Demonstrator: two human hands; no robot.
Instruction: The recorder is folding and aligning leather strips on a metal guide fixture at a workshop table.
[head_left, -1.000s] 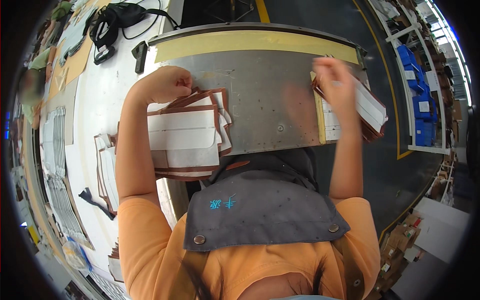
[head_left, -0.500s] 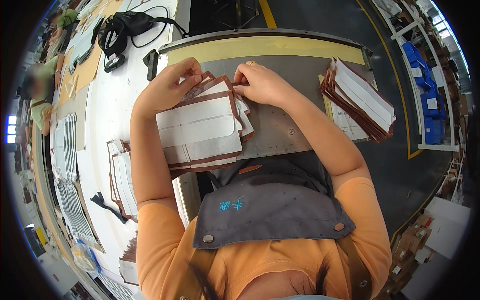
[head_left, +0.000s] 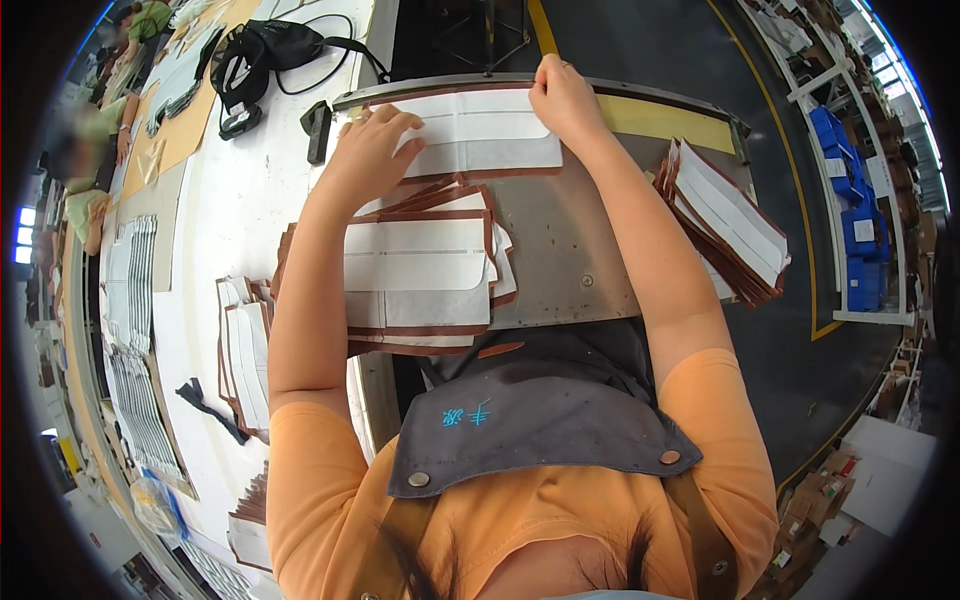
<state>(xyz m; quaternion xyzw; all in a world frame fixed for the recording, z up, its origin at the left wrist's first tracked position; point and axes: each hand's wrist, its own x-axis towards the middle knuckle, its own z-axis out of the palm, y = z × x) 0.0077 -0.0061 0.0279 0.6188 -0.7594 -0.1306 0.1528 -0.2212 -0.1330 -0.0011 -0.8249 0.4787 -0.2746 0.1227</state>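
Note:
A brown-edged white fabric panel (head_left: 470,150) lies stretched along the far edge of the metal work plate (head_left: 560,250). My left hand (head_left: 372,155) rests over the panel's left end with its fingers spread. At the panel's upper right corner, my right hand (head_left: 565,100) is closed, thumb and fingers pinching the edge. Nearer to me, under my left forearm, sits a loose stack of similar panels (head_left: 415,265), some of them askew.
Another panel stack (head_left: 725,215) stands at the plate's right. Further stacks (head_left: 245,340) lie on the white table (head_left: 190,320) to the left, beside a dark strap (head_left: 210,408). A black bag (head_left: 250,60) is at the far left. Blue bins (head_left: 862,235) line a shelf on the right.
Both hands have moved away from me, from the stack to the plate's far edge. One panel has come off the stack and now lies flat there. My left fingers have spread.

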